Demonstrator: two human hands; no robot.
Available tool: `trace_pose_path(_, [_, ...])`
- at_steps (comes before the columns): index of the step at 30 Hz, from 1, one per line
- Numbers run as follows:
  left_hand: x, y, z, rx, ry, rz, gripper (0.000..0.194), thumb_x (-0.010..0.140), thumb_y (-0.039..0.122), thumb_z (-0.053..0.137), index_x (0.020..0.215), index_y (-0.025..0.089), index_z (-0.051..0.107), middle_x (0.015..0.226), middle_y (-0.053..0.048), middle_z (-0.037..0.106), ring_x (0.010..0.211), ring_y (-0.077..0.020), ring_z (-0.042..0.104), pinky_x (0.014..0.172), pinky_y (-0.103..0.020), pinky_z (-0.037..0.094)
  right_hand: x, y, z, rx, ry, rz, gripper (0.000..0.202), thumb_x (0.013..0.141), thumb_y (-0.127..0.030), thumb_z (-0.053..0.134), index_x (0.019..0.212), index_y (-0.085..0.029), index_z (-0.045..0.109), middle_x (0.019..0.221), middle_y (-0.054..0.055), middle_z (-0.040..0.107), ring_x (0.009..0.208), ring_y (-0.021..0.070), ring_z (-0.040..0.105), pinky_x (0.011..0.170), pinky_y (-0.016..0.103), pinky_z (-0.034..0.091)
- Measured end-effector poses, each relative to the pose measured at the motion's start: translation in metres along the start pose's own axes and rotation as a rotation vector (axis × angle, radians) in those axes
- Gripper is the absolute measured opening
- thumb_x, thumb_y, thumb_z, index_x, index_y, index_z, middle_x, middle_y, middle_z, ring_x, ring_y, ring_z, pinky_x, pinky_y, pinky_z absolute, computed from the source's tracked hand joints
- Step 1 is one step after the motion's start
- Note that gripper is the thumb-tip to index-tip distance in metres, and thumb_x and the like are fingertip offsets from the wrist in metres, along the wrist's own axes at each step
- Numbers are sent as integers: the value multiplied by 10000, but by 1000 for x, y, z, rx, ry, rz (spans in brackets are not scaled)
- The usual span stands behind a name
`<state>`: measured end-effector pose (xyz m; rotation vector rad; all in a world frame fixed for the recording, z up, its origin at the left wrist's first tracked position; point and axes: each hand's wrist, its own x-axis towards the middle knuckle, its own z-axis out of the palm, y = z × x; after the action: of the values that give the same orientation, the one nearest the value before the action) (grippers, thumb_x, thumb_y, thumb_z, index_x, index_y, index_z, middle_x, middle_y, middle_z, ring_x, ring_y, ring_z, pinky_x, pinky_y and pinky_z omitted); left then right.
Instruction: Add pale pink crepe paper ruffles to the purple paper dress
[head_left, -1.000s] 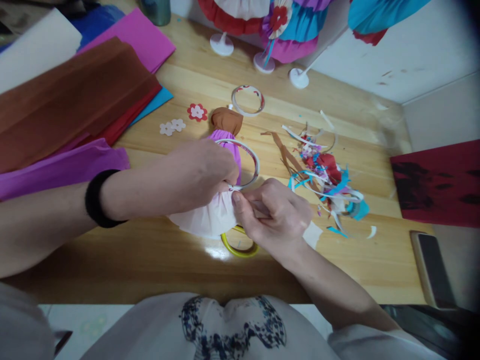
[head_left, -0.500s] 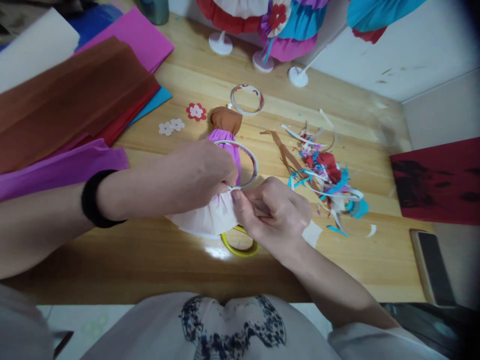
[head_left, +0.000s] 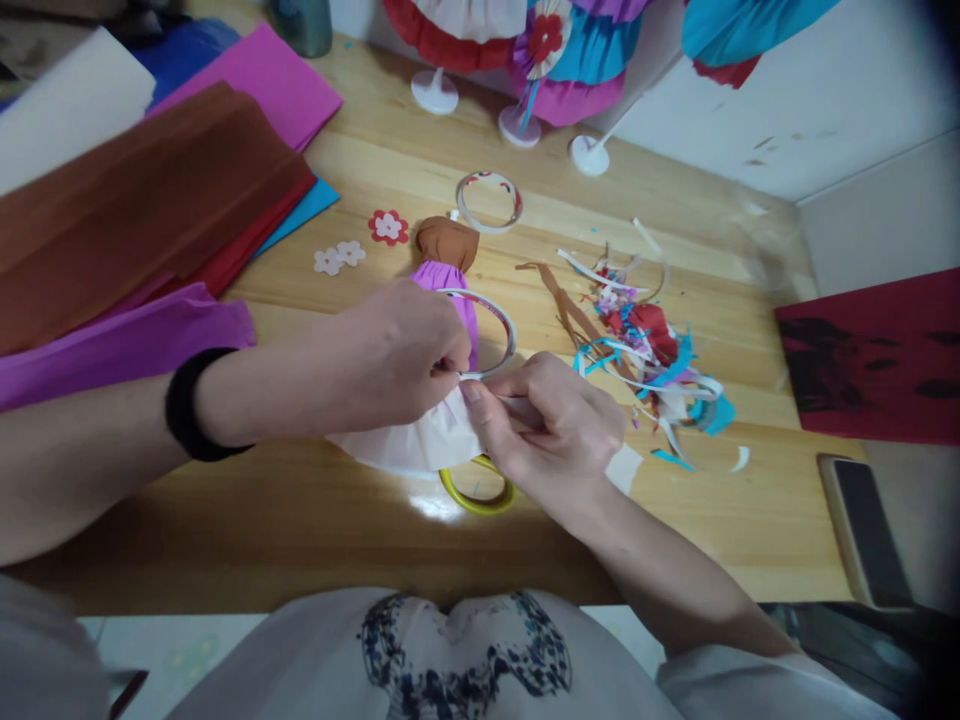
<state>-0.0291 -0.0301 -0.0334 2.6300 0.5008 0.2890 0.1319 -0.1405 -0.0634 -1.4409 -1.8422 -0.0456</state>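
Note:
A small crepe-paper figure lies on the wooden table, with a brown top (head_left: 448,244), a purple middle (head_left: 441,276) and a gathered white skirt (head_left: 416,442). Over it stands a roll of tape (head_left: 508,330), its lower edge at the skirt's waist. My left hand (head_left: 397,350) is closed on the roll, fingers curled and partly hidden. Close beside it, my right hand (head_left: 551,420) pinches thumb and forefinger at the roll's lower edge, seemingly on the tape's end; the exact grip is hidden. Yellow scissor handles (head_left: 480,490) show beneath the skirt.
Folded crepe paper (head_left: 142,200) covers the left side. Paper flowers (head_left: 388,227) and a second tape roll (head_left: 489,228) lie beyond the figure. Paper scraps (head_left: 649,335) sit at right, a phone (head_left: 874,530) at the right edge. White stands (head_left: 435,92) carry paper dresses behind.
Both hands stay together at the waist of the figure, with only a slight shift of the fingers. The whole view has moved a little.

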Motion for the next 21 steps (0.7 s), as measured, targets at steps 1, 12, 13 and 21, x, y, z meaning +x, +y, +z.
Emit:
trace_pose_path(1, [1, 1, -1, 11, -31, -15, 299, 823, 185, 393, 543, 146, 489, 518, 32, 442, 535, -67, 378, 587, -225, 317, 0, 0, 0, 12, -3, 4, 214, 831, -169, 700, 669, -201, 563, 574, -33, 566, 482, 91, 487, 450, 251, 364])
trace_pose_path(12, [3, 8, -7, 53, -12, -48, 282, 772, 141, 381, 492, 159, 404, 483, 40, 325, 510, -70, 275, 553, -235, 256, 0, -5, -3, 69, -26, 36, 157, 847, -167, 668, 720, -220, 593, 583, -15, 617, 486, 113, 555, 463, 259, 413])
trace_pose_path(13, [3, 8, -7, 52, -23, -59, 289, 783, 146, 380, 495, 156, 408, 489, 41, 330, 519, -69, 287, 565, -233, 265, 0, -5, -3, 73, -28, 39, 159, 848, -172, 670, 717, -218, 593, 580, -16, 616, 484, 112, 554, 464, 257, 413])
trace_pose_path(21, [2, 3, -4, 38, -44, -30, 296, 826, 174, 415, 543, 156, 502, 509, 36, 402, 534, -80, 372, 606, -229, 351, 1, -3, -2, 154, -54, 23, 97, 844, -126, 641, 776, -194, 628, 643, 10, 670, 551, 124, 600, 517, 258, 460])
